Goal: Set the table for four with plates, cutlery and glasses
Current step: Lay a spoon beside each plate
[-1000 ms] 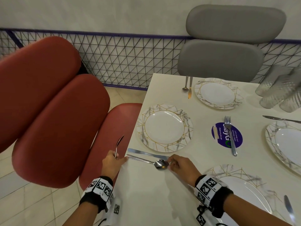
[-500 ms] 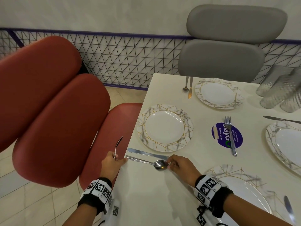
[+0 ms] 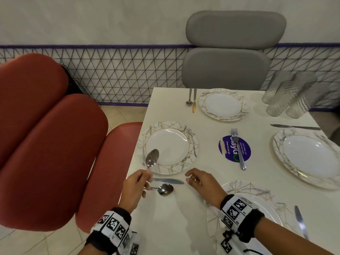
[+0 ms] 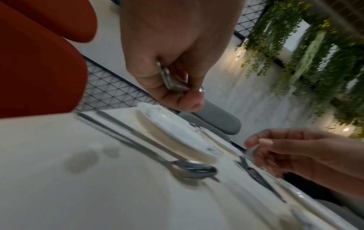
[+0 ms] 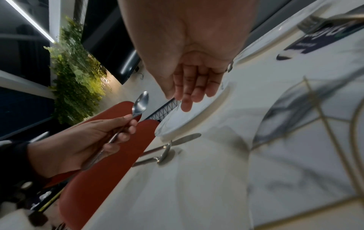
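A teaspoon (image 3: 152, 158) is gripped by its handle in the curled fingers of the left hand (image 3: 135, 188), its bowl raised over the near rim of the marble-patterned plate (image 3: 168, 147) at the table's (image 3: 184, 218) left edge. A second spoon (image 3: 163, 189) and a table knife (image 3: 168, 180) are laid side by side on the table just below that plate. The right hand (image 3: 200, 183) is held just above the table beside the knife's tip, fingers loosely bent, grasping nothing.
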A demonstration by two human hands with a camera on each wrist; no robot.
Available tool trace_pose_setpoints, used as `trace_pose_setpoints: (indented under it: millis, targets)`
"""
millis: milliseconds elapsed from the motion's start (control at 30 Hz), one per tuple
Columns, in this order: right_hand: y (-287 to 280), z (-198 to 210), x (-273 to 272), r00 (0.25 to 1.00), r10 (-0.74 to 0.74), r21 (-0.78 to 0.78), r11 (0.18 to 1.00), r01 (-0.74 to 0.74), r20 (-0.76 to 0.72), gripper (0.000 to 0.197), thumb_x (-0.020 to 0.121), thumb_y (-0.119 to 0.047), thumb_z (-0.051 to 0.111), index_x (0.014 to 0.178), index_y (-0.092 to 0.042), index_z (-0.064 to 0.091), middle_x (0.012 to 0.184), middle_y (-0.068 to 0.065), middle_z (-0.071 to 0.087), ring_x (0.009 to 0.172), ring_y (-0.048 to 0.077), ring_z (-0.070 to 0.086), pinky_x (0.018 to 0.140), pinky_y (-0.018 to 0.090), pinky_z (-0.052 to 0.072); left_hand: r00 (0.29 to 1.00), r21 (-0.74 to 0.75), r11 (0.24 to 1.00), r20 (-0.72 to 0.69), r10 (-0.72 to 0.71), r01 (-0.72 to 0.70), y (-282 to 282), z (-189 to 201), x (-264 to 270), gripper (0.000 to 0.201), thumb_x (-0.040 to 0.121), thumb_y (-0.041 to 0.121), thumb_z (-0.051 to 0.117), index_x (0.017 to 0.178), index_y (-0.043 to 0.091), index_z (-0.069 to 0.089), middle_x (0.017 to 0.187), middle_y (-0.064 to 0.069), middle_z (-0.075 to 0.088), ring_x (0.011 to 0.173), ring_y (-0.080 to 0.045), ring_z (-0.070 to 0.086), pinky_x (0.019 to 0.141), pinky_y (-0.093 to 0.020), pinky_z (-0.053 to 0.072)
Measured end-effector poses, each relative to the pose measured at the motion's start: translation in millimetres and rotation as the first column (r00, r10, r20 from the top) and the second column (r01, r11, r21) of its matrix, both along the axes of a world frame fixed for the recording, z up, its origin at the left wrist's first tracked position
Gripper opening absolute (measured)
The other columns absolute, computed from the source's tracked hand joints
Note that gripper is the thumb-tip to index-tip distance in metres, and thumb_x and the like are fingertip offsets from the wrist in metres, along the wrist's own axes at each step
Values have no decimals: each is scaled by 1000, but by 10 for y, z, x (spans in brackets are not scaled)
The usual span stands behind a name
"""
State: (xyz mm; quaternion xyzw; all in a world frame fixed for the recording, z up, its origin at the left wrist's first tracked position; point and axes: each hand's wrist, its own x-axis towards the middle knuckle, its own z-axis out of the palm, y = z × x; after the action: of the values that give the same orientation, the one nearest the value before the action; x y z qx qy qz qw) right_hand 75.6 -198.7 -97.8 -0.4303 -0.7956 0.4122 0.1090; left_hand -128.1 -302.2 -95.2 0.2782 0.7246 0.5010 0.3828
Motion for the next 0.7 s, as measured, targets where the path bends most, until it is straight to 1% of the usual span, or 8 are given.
trace_pose_setpoints:
  millis: [67,167,267,333,433,467,567,700]
  targets:
    - [19,80,94,998,-27,-14,1000,26,-52,22,92,-26,52,109,-16,59,80,-9,54,77,10,50,82,28,45,999,17,999,-13,-36,36,164,65,224,18,91,21,60,87,4,66,70,-7,58,56,-11,54,42,-20,45]
    - [61,187,277,991,-81,-54,996,75,-111,23,91,-29,55,108,-14,59,81,-5,57,70,5,49,79,27,44,993,-1,994,27,-113,113,443,132,598,13,88,22,64,85,9,67,65,-3,61,56,-18,65,48,-25,47]
    - [134,249,527,965,-198,-118,977,179,-171,24,89,-34,57,106,-16,58,85,7,65,73,13,56,77,31,47,980,4,980,2,-197,197,705,154,1022,13,85,17,68,80,5,68,66,-6,57,58,-16,57,51,-24,53]
    - [219,262,731,924,-308,-183,945,270,-225,21,88,-33,57,101,-17,55,85,9,66,78,19,61,75,30,48,970,25,970,-12,-241,241,838,163,1321,15,83,15,69,79,0,67,64,-5,55,59,-14,52,46,-21,50]
    - [379,263,1072,831,-470,-281,875,395,-296,13,88,-24,60,91,-15,51,83,5,63,74,13,59,71,23,44,952,26,952,11,-306,306,984,180,1782,12,82,14,70,77,4,67,62,-3,56,56,-12,51,42,-19,45]
    - [428,250,1194,799,-518,-302,848,435,-304,13,87,-21,61,87,-15,49,83,4,62,72,11,57,70,24,43,945,22,945,24,-326,325,1026,179,1930,9,82,14,71,77,7,68,62,-2,57,54,-10,51,42,-19,44]
    - [512,212,1549,725,-621,-339,779,528,-298,23,83,-12,64,76,-22,44,81,2,58,68,12,52,67,25,42,929,7,931,59,-365,365,1124,181,2320,10,81,16,72,80,6,69,61,-1,57,45,-5,50,42,-20,44]
    - [560,205,1999,631,-695,-407,716,567,-344,29,81,4,60,77,-20,45,76,3,54,65,14,50,63,23,43,899,8,905,109,-424,426,1187,196,2726,22,83,23,70,83,1,67,65,-5,58,51,-8,54,46,-23,50]
